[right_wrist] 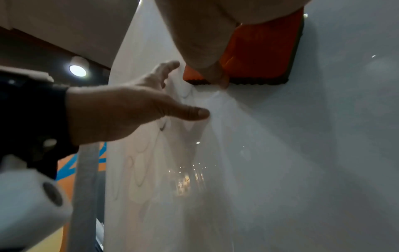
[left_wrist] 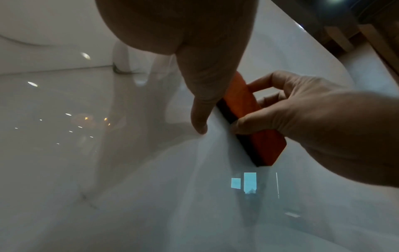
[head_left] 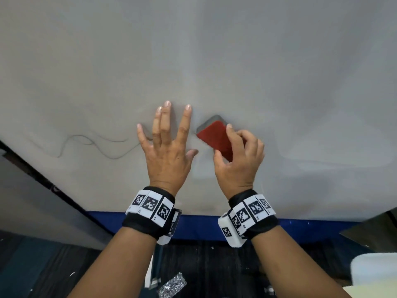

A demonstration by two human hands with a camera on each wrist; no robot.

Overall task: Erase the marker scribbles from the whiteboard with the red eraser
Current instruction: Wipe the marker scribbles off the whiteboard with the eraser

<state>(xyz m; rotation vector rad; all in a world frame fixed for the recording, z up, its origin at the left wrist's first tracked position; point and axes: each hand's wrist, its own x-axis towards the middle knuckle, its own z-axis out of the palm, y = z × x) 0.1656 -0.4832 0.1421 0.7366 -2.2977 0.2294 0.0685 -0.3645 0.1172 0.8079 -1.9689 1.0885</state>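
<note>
The whiteboard (head_left: 214, 61) fills most of the head view. A thin dark marker scribble (head_left: 94, 145) curls across its lower left. My right hand (head_left: 236, 155) grips the red eraser (head_left: 214, 136) and holds its dark pad flat against the board. In the right wrist view the eraser (right_wrist: 263, 51) sits at the top with my thumb on its lower edge. My left hand (head_left: 167, 143) lies flat on the board with fingers spread, just left of the eraser, its little finger at the scribble's right end. The left wrist view shows the eraser (left_wrist: 254, 122) beside my left thumb (left_wrist: 200, 110).
A blue strip (head_left: 193, 226) runs along the board's bottom edge. A dark frame (head_left: 43, 183) slants down the left side. Below lie a dark floor, a crumpled foil piece (head_left: 171, 284) and a white object (head_left: 373, 274) at the lower right.
</note>
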